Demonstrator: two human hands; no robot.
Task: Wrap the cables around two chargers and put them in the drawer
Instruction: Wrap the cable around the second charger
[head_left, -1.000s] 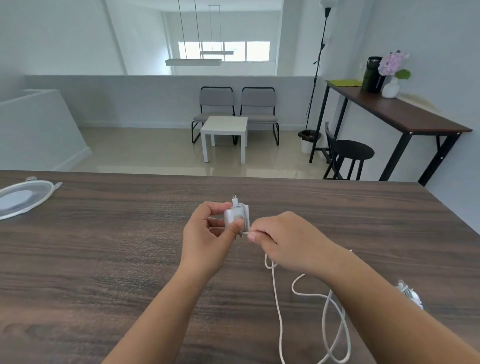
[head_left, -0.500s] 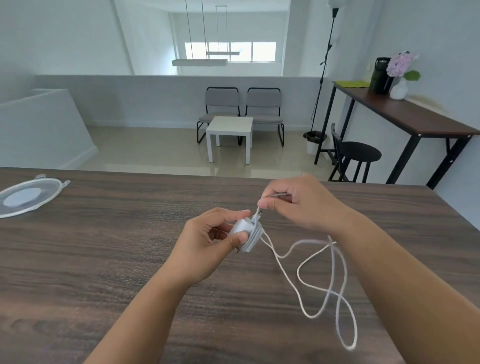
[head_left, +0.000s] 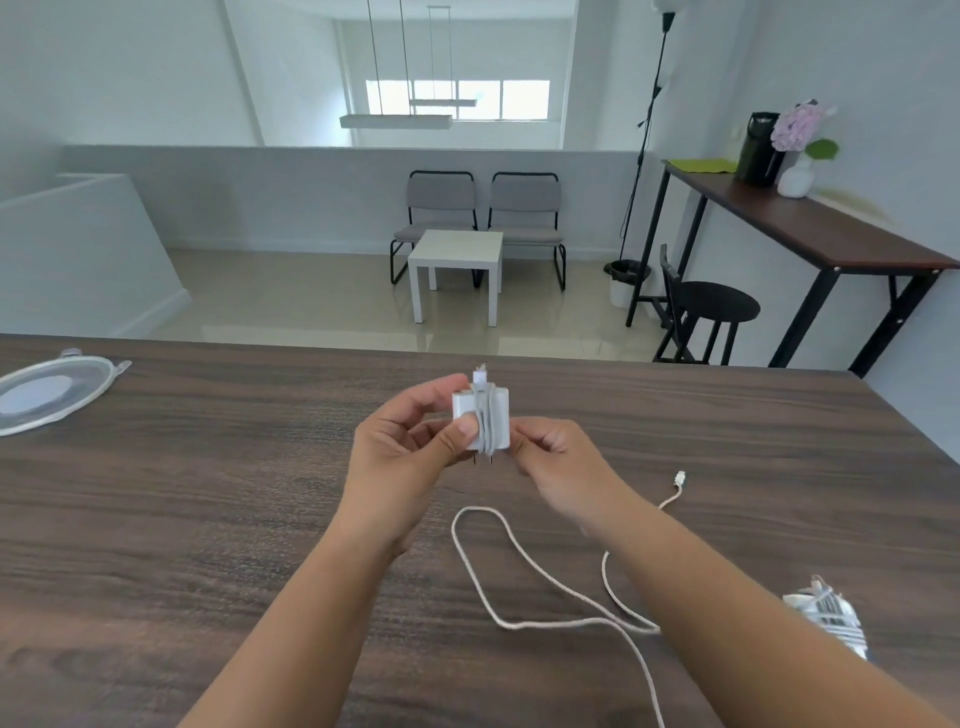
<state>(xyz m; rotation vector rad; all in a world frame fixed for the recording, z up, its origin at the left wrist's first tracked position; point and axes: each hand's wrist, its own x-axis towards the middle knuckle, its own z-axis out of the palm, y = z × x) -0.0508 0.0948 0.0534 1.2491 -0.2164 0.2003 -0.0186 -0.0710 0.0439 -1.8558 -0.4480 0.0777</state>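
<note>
White charger half-wrapped in its cable, a second wrapped charger lying aside

The white charger (head_left: 480, 419), a small square block, is held above the wooden table (head_left: 208, 519), its prongs pointing down toward the tabletop and a few turns of white cable (head_left: 524, 561) running vertically around its body. The rest of that cable trails down from the charger onto the table in loose loops, its connector end (head_left: 679, 478) lying flat on the table to the charger's right. The second charger (head_left: 826, 613), already bundled in its own cable, lies on the table far to the right, partly hidden behind a forearm.
</note>
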